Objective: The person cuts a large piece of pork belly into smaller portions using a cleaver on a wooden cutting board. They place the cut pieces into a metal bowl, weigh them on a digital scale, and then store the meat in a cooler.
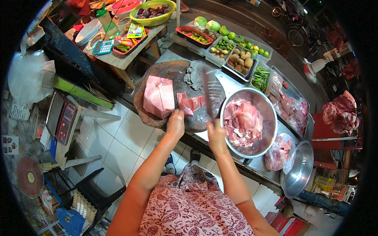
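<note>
On the round wooden chopping board point(143, 106) lies a thick block of pale pink raw meat point(158, 96). Right of it are smaller cut strips of meat point(191, 103). My left hand point(176, 123) is closed at the board's near edge, fingers bent against the meat between block and strips; the fingertips are partly hidden. Raised over the board's right side, my right hand point(215, 135) grips a large knife point(208, 92), its blade upright and smeared by motion. A crumpled grey cloth point(194, 74) rests at the back of the board.
A steel bowl point(271, 139) of cut meat stands right of the board, near a bagged portion point(278, 153) and another steel bowl point(301, 169). Vegetable trays point(240, 63) line the back. At left are a digital scale point(65, 120) and a fan point(29, 177).
</note>
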Demonstrator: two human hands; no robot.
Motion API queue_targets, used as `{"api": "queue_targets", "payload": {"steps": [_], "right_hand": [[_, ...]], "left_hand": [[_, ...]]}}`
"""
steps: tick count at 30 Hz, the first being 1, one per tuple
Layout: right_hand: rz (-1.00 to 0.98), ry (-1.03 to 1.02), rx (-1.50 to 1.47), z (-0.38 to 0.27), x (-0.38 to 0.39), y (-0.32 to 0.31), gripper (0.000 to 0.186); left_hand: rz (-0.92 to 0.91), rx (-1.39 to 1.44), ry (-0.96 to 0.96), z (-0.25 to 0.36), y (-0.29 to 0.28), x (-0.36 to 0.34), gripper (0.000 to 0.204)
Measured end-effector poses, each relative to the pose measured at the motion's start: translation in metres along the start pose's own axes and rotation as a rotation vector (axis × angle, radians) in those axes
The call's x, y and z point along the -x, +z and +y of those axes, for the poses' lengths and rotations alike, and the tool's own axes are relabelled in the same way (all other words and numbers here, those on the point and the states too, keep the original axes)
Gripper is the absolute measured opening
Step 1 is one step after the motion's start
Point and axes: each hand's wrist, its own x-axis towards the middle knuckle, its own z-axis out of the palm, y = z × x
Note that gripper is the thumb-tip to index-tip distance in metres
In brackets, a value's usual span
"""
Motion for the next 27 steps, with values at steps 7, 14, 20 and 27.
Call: {"api": "queue_targets", "payload": {"steps": [7, 14, 20, 27], "right_hand": [[-0.104, 0.030, 0.064, 0.034, 0.004, 0.021, 0.034], [0.136, -0.153, -0.222, -0.008, 0.005, -0.018, 0.031], [-0.278, 0.168, 0.205, 0.034, -0.009, 0.028, 0.035], [-0.192, 0.161, -0.072, 0.064, -0.003, 0.035, 0.034]], "left_hand": [[-0.032, -0.071, 0.022, 0.000, 0.006, -0.006, 0.010], [0.022, 0.012, -0.024, -0.002, 0.005, 0.003, 0.012], [-0.049, -0.025, -0.036, 0.004, 0.000, 0.001, 0.013], [-0.002, -0.116, 0.084, 0.013, 0.010, -0.015, 0.015]]}}
